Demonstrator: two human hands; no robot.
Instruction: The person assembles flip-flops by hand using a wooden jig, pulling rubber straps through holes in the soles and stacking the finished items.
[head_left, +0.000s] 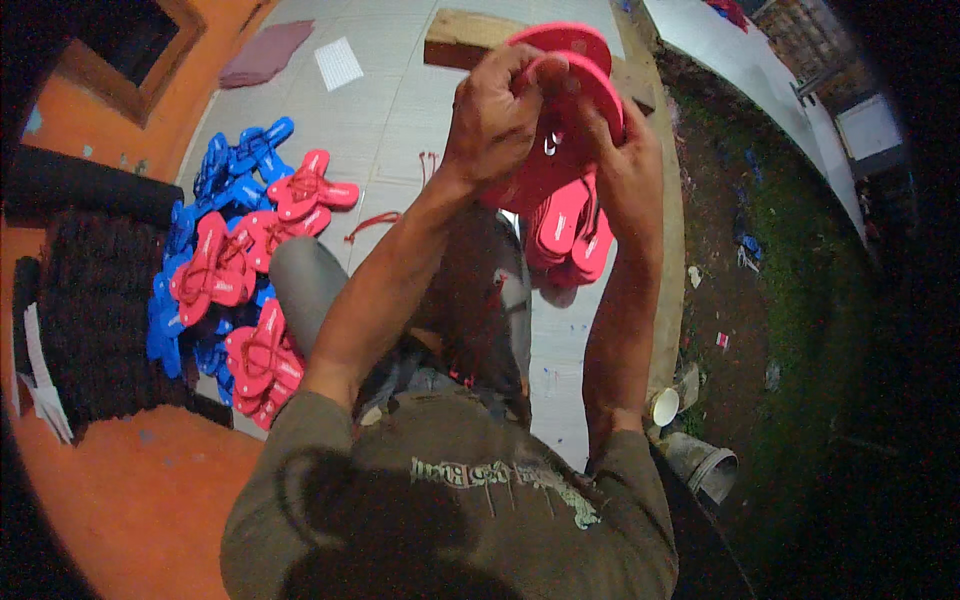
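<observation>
A pair of pinkish-red flip-flops (pixel 597 88) is up in front of me, one sole behind the other. My left hand (pixel 497 118) is closed around their left side, with its thumb over the nearer sole. On the other side my right hand (pixel 626 165) grips the nearer one, fingers curled at its edge. Part of the straps is hidden by my hands. Below them, a stack of pinkish-red soles (pixel 560 225) rests on the floor near my legs. To my left lies a heap of strapped flip-flops, pinkish-red (pixel 212 270) and blue (pixel 240 150).
A loose red strap (pixel 372 222) lies on the tiled floor. Farther off are a wooden block (pixel 462 38), a sheet of paper (pixel 338 63) and a folded cloth (pixel 264 54). A dark bundle (pixel 100 310) stands by the orange wall. Beyond the floor's right edge are soil and a bucket (pixel 700 462).
</observation>
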